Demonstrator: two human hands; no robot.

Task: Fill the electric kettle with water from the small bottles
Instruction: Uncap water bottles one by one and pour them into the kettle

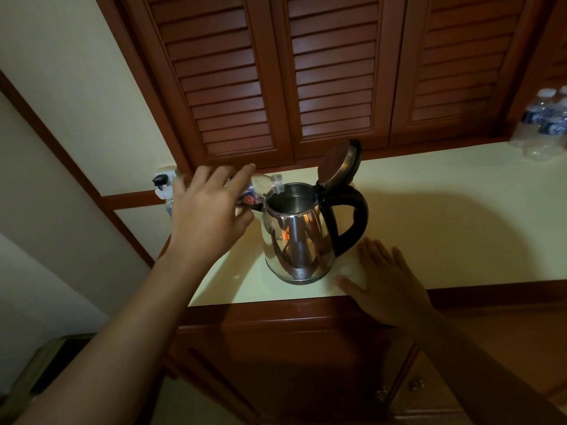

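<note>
Over kettle [299, 237] mouth, left hand [208, 214] tips bottle [264, 188]; counter [445, 210] beside bare.

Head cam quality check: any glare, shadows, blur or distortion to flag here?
Head view: dim, warm light; the shiny steel kettle mirrors its surroundings, with an orange glint; a soft shadow falls right of it on the cream countertop; wide-angle bending tilts the brown louvred doors; the clear water bottles at the right edge look soft.
</note>
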